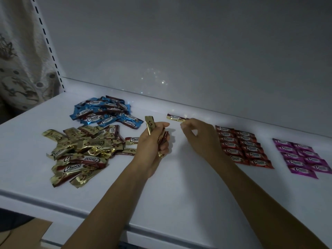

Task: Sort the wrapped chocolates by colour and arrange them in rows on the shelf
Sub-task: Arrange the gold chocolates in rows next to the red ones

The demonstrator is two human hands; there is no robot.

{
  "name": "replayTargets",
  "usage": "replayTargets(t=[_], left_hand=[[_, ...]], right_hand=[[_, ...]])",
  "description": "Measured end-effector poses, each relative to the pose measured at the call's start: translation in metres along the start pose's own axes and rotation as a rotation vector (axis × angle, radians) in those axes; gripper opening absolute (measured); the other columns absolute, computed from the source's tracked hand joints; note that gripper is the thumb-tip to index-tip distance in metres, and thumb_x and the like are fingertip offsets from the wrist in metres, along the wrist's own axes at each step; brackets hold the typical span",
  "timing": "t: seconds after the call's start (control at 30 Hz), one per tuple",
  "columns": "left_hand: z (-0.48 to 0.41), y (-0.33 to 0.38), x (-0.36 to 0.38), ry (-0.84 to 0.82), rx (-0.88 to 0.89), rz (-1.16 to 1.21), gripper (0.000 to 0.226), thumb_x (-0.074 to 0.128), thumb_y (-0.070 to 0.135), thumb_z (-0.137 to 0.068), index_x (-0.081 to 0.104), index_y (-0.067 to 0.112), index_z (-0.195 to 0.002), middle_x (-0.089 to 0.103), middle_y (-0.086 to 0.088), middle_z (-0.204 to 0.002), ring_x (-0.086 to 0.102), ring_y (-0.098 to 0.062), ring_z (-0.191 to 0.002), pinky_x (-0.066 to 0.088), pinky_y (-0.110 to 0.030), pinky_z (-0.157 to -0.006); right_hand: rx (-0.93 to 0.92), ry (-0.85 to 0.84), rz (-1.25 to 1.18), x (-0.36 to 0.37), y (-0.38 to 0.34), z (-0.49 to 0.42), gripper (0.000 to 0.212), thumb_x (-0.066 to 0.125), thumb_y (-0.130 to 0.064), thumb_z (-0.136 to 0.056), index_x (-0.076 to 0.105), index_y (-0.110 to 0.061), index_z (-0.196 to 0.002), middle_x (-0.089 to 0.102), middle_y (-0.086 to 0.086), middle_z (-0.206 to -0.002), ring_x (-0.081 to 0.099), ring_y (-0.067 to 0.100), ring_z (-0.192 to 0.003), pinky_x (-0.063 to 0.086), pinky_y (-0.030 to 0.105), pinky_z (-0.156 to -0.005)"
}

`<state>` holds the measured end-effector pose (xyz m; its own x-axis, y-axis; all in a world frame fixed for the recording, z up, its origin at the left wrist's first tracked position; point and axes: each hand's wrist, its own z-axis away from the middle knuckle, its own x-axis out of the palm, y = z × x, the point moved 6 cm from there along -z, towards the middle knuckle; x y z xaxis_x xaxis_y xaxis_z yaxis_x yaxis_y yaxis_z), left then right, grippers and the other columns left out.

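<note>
"Choco" lettering on gold chocolates [79,166]

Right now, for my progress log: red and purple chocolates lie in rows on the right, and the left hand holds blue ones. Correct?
Not quite: in the head view the left hand grips gold chocolates, not blue. The red rows and purple rows do lie on the right.

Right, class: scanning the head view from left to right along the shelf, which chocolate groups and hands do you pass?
Gold pile, left hand, right hand, red rows, purple rows; blue pile omitted, as it overlaps gold.
</note>
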<state>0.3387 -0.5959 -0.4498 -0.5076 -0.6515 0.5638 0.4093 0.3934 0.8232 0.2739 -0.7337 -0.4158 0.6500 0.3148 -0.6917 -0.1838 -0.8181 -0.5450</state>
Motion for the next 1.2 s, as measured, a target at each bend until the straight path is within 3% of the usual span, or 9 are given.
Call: replayTargets(t=[0.13,0.3,0.47,0.6,0.73,0.87,0.97,1.1,1.2], left_hand=[[0.001,0.001,-0.001,0.030,0.021,-0.041,0.019,0.041,0.019,-0.103,0.058,0.012,-0.105,0.051,-0.002,-0.063,0.038,-0.010,-0.048,0.038,-0.020,-0.045],[0.006,-0.002,0.005,-0.007,0.041,-0.170,0.018,0.047,0.027,-0.101,0.060,0.017,-0.106,0.053,-0.002,-0.072,0.053,-0.019,-0.073,0.046,-0.036,-0.070],[0.005,-0.002,0.011,-0.059,0.063,-0.189,0.017,0.047,0.021,-0.101,0.055,0.019,-0.116,0.062,0.003,-0.073,0.060,-0.009,-0.068,0.052,-0.029,-0.065],[0.009,0.001,0.015,-0.071,0.170,-0.346,0.013,0.045,0.021,-0.101,0.051,0.023,-0.113,0.054,0.000,-0.071,0.051,-0.008,-0.063,0.045,-0.021,-0.060],[0.009,0.003,0.012,-0.048,0.154,-0.255,0.016,0.042,0.020,-0.102,0.050,0.012,-0.113,0.043,0.001,-0.062,0.037,-0.006,-0.047,0.032,-0.017,-0.043],[0.011,0.004,0.017,-0.109,0.161,-0.316,0.020,0.044,0.018,-0.101,0.053,0.000,-0.096,0.039,-0.001,-0.060,0.034,-0.007,-0.046,0.030,-0.016,-0.043],[0.015,0.005,0.022,-0.166,0.222,-0.425,0.018,0.047,0.012,-0.099,0.053,0.005,-0.084,0.039,0.003,-0.050,0.034,-0.007,-0.045,0.030,-0.016,-0.044],[0.015,0.004,0.025,-0.236,0.316,-0.618,0.022,0.049,0.011,-0.099,0.057,0.010,-0.078,0.048,0.010,-0.053,0.041,-0.004,-0.046,0.033,-0.016,-0.049],[0.017,0.000,0.031,-0.270,0.327,-0.718,0.023,0.049,0.008,-0.099,0.057,0.015,-0.078,0.056,0.017,-0.055,0.050,0.003,-0.049,0.036,-0.008,-0.052]], right_hand=[[0.141,-0.022,-0.566,0.004,-0.034,0.036,0.019,0.068,-0.030,-0.085,0.061,-0.017,-0.073,0.066,0.000,-0.063,0.062,0.013,-0.058,0.051,0.027,-0.056],[0.193,-0.079,-0.514,0.013,-0.041,0.046,0.020,0.073,-0.031,-0.078,0.058,-0.019,-0.072,0.067,0.004,-0.062,0.063,0.020,-0.056,0.051,0.032,-0.056],[0.259,-0.056,-0.680,0.005,-0.028,0.047,0.010,0.067,-0.003,-0.084,0.065,-0.005,-0.074,0.065,0.000,-0.057,0.063,0.013,-0.051,0.049,0.020,-0.051],[0.301,-0.007,-0.737,0.002,-0.021,0.047,0.011,0.063,-0.005,-0.088,0.066,-0.003,-0.078,0.070,0.004,-0.065,0.065,0.018,-0.052,0.055,0.028,-0.055],[0.372,0.071,-0.831,-0.005,-0.013,0.045,0.009,0.059,-0.008,-0.092,0.063,-0.004,-0.085,0.071,0.001,-0.069,0.065,0.015,-0.051,0.055,0.024,-0.055],[0.386,0.093,-0.874,-0.007,-0.012,0.045,0.009,0.060,-0.005,-0.090,0.062,-0.004,-0.082,0.070,0.003,-0.068,0.065,0.016,-0.052,0.056,0.026,-0.057],[0.406,0.047,-0.828,-0.002,-0.015,0.046,0.015,0.061,-0.005,-0.088,0.059,-0.004,-0.073,0.066,0.002,-0.059,0.062,0.015,-0.055,0.054,0.031,-0.060],[0.386,0.059,-0.830,-0.006,-0.016,0.044,0.012,0.063,-0.014,-0.088,0.059,-0.008,-0.079,0.058,-0.004,-0.059,0.051,0.009,-0.053,0.040,0.021,-0.048],[0.397,0.038,-0.806,-0.009,-0.011,0.042,0.011,0.061,-0.006,-0.088,0.064,-0.011,-0.079,0.054,-0.004,-0.053,0.046,0.009,-0.046,0.038,0.020,-0.044]])
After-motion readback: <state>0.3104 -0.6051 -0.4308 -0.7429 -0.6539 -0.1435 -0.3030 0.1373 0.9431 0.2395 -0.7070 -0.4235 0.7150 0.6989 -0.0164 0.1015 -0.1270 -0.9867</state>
